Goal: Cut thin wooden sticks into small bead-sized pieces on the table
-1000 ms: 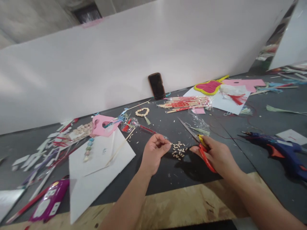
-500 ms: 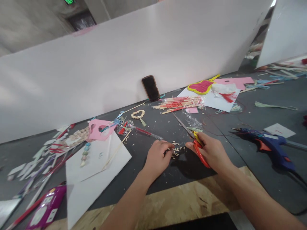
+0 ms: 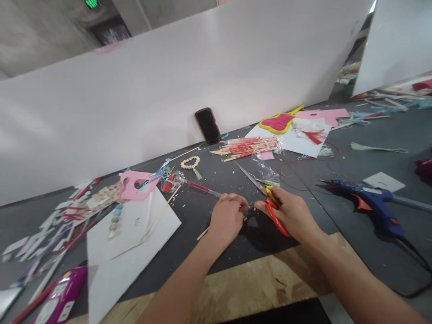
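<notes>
My right hand (image 3: 293,213) is closed round the red and yellow handles of a pair of scissors (image 3: 266,195), whose blades point up and left over the dark table. My left hand (image 3: 227,218) rests knuckles-up on the table just left of the scissors, fingers curled over the pile of small cut stick pieces, which it hides. A thin stick end (image 3: 203,233) pokes out from under its left side. The two hands are almost touching.
A blue glue gun (image 3: 369,204) lies at the right. White paper sheets (image 3: 135,234) and a pink cut-out (image 3: 137,184) lie at the left. A bundle of sticks (image 3: 249,146), a bead ring (image 3: 190,162) and a dark phone (image 3: 206,125) sit toward the white wall.
My left hand has come down from a raised pinch onto the pile of cut pieces, covering it. My right hand with the scissors has shifted slightly left toward it.
</notes>
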Demonstrator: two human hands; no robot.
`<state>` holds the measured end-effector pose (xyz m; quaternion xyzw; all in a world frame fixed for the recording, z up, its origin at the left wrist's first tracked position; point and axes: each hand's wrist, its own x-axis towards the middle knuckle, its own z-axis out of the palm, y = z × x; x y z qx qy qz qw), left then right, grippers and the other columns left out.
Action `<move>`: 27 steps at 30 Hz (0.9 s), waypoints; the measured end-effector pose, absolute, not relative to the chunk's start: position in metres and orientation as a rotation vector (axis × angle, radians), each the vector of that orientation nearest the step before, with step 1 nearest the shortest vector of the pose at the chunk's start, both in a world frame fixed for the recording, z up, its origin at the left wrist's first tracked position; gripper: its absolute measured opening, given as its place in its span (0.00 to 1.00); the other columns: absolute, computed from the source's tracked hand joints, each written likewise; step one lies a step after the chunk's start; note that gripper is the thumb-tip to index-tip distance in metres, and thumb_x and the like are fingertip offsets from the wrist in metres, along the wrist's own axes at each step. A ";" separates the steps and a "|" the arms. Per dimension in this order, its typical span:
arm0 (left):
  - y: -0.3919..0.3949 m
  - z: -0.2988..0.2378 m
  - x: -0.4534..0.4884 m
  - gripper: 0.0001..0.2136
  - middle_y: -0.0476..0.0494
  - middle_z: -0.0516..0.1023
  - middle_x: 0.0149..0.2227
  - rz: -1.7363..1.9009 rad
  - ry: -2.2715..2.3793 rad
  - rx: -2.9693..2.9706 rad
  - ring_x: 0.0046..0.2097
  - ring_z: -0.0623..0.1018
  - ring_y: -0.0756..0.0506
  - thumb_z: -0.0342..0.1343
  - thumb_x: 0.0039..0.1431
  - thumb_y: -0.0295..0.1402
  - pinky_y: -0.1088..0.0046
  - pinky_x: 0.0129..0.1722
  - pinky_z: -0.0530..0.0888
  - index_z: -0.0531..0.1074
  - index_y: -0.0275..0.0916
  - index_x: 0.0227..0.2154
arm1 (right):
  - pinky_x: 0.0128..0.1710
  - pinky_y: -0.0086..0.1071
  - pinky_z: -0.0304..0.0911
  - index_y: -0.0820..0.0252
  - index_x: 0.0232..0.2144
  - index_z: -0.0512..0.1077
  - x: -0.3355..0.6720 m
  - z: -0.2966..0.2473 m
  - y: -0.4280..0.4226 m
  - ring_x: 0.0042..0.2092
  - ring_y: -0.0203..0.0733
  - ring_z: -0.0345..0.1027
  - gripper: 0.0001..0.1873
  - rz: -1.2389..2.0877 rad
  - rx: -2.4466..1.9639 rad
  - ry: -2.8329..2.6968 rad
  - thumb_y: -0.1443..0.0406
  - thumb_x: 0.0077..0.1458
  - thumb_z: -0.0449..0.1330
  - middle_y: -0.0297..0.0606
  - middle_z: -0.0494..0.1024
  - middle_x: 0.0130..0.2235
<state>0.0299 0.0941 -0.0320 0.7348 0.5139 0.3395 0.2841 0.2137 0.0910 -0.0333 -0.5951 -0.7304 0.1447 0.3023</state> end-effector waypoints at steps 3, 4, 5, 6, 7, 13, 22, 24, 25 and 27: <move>0.087 -0.025 0.018 0.04 0.47 0.76 0.28 0.975 1.391 1.645 0.33 0.72 0.45 0.56 0.54 0.28 0.71 0.35 0.65 0.75 0.42 0.28 | 0.21 0.28 0.50 0.53 0.22 0.57 0.212 -0.033 0.089 0.20 0.34 0.55 0.20 0.382 -1.567 -1.989 0.47 0.52 0.54 0.28 0.65 0.19; 0.086 -0.024 0.015 0.03 0.48 0.76 0.28 1.021 1.370 1.497 0.32 0.72 0.46 0.56 0.54 0.29 0.72 0.34 0.65 0.75 0.41 0.29 | 0.22 0.29 0.52 0.53 0.24 0.59 0.211 -0.033 0.089 0.22 0.35 0.58 0.19 0.373 -1.558 -2.014 0.47 0.51 0.55 0.29 0.67 0.21; 0.085 -0.024 0.012 0.02 0.48 0.77 0.28 1.075 1.330 1.351 0.31 0.72 0.48 0.58 0.54 0.31 0.74 0.32 0.65 0.74 0.40 0.28 | 0.24 0.29 0.54 0.53 0.26 0.60 0.211 -0.034 0.088 0.24 0.37 0.61 0.18 0.356 -1.543 -2.042 0.47 0.51 0.56 0.31 0.69 0.24; 0.085 -0.024 0.009 0.02 0.48 0.77 0.28 1.129 1.272 1.209 0.30 0.72 0.49 0.59 0.53 0.32 0.75 0.32 0.65 0.74 0.40 0.28 | 0.26 0.30 0.57 0.54 0.29 0.62 0.210 -0.035 0.087 0.28 0.39 0.65 0.18 0.332 -1.522 -2.073 0.47 0.50 0.57 0.34 0.71 0.27; 0.085 -0.025 0.007 0.03 0.48 0.77 0.28 1.180 1.203 1.077 0.30 0.72 0.50 0.61 0.51 0.32 0.76 0.31 0.65 0.73 0.39 0.28 | 0.29 0.32 0.60 0.54 0.32 0.63 0.209 -0.036 0.087 0.32 0.42 0.67 0.19 0.306 -1.496 -2.107 0.48 0.50 0.58 0.36 0.73 0.30; 0.087 -0.025 0.003 0.09 0.52 0.72 0.23 1.344 0.929 0.714 0.23 0.65 0.56 0.67 0.43 0.29 0.81 0.24 0.62 0.75 0.36 0.29 | 0.36 0.39 0.63 0.57 0.36 0.62 0.207 -0.039 0.087 0.40 0.50 0.66 0.20 0.167 -1.399 -2.298 0.51 0.49 0.60 0.42 0.73 0.36; 0.087 -0.025 0.004 0.09 0.50 0.74 0.26 1.328 0.942 0.660 0.25 0.68 0.56 0.64 0.40 0.23 0.81 0.27 0.64 0.76 0.36 0.28 | 0.33 0.37 0.61 0.56 0.32 0.59 0.203 -0.039 0.087 0.36 0.47 0.66 0.15 0.144 -1.360 -2.362 0.54 0.51 0.59 0.41 0.71 0.33; 0.087 -0.027 0.004 0.08 0.50 0.75 0.26 1.324 0.942 0.674 0.26 0.68 0.56 0.64 0.41 0.23 0.81 0.27 0.64 0.76 0.36 0.28 | 0.33 0.36 0.61 0.55 0.31 0.60 0.203 -0.040 0.088 0.35 0.47 0.66 0.15 0.138 -1.367 -2.367 0.54 0.51 0.59 0.40 0.71 0.33; 0.087 -0.027 0.004 0.08 0.50 0.75 0.26 1.322 0.940 0.686 0.26 0.69 0.56 0.64 0.41 0.23 0.81 0.27 0.64 0.76 0.36 0.28 | 0.32 0.36 0.61 0.55 0.31 0.60 0.203 -0.041 0.088 0.35 0.46 0.66 0.15 0.136 -1.370 -2.370 0.54 0.51 0.59 0.40 0.71 0.33; 0.087 -0.027 0.004 0.08 0.51 0.75 0.27 1.323 0.933 0.703 0.27 0.69 0.55 0.64 0.41 0.22 0.82 0.28 0.65 0.75 0.36 0.28 | 0.32 0.36 0.61 0.56 0.31 0.60 0.204 -0.041 0.089 0.34 0.46 0.67 0.14 0.133 -1.371 -2.371 0.55 0.51 0.59 0.40 0.72 0.32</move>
